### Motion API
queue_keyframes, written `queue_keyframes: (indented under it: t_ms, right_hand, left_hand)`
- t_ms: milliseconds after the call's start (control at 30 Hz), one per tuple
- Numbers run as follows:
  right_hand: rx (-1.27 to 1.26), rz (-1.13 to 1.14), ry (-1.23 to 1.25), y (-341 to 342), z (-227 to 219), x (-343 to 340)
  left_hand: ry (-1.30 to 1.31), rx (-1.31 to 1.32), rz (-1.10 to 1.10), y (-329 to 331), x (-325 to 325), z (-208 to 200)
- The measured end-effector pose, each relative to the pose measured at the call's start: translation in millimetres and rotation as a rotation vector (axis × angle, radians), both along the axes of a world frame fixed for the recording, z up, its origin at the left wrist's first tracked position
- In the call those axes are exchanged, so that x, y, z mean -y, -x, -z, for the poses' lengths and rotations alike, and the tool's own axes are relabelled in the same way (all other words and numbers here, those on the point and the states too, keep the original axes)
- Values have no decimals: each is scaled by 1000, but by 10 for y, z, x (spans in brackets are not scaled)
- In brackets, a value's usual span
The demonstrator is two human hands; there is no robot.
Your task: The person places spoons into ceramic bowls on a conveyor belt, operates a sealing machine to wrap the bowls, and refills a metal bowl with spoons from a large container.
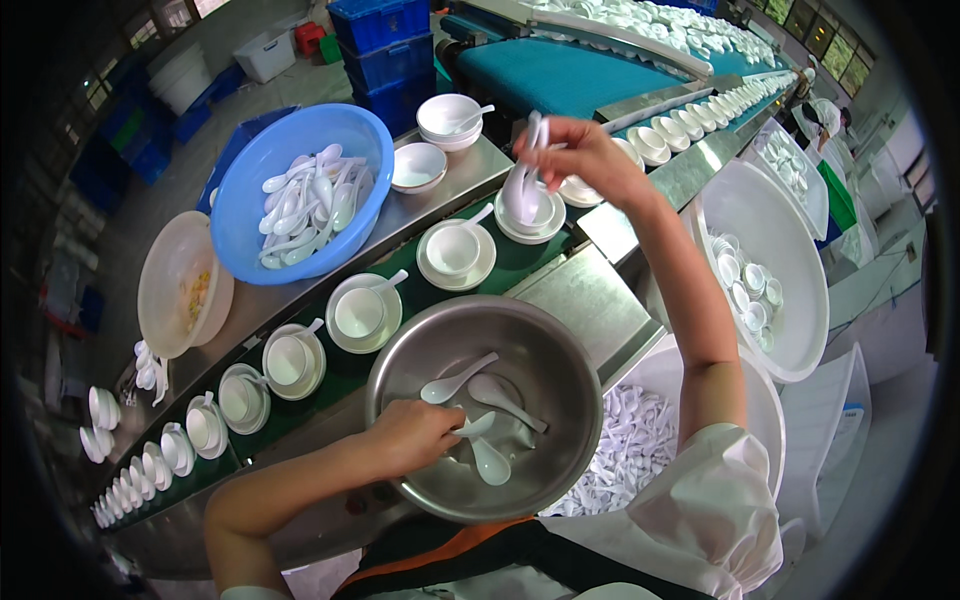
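Observation:
My right hand (580,158) is raised at the far right, its fingers closed on the handle of a white spoon (518,190). The spoon hangs bowl end down over a bowl and saucer set (540,222) on the green belt; whether a second spoon is in the grip is unclear. In the steel basin (385,385), my left hand (418,436) pinches a white spoon (478,425). Close to those fingers, another spoon (490,462) lies in the basin, along with two more spoons (460,380) farther back. Several bowl sets (455,250), most with a spoon, line the belt.
A blue tub (225,215) of spoons and a beige tub (155,290) stand beyond the belt. Stacked bowls (450,118) sit on the metal ledge. White tubs (810,340) with small dishes and spoons are at my right. Blue crates (385,40) and a teal conveyor (530,70) stand behind.

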State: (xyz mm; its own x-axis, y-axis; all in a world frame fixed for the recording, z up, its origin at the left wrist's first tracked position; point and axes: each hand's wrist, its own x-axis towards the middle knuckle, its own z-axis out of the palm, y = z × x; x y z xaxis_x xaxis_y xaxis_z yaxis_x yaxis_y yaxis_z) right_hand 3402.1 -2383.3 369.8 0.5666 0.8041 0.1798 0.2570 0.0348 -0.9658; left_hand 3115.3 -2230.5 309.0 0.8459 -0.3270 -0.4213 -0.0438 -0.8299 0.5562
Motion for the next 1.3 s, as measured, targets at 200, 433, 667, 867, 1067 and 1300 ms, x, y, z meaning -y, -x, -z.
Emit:
queue_keyframes:
  t_ms: [200,433,667,867,1067,1300]
  right_hand:
    - [-127,667,16,-1467,844,291]
    - [-325,783,63,-1807,1221,271]
    - [-173,904,-48,-2052,1016,405]
    - [70,1122,47,-2324,1147,412]
    - [192,1165,463,-2619,1345,762]
    - [1053,928,459,-2091,1076,454]
  left_hand:
    - [4,-40,11,-125,48,-51]
    - [3,-43,-39,-141,-46,-97]
    - [-1,-65,-36,-224,-51,-140]
    - [121,-35,-152,-204,-142,-260]
    - [316,-75,-338,-261,-224,-502]
    - [303,16,-289,-429,-152,-425]
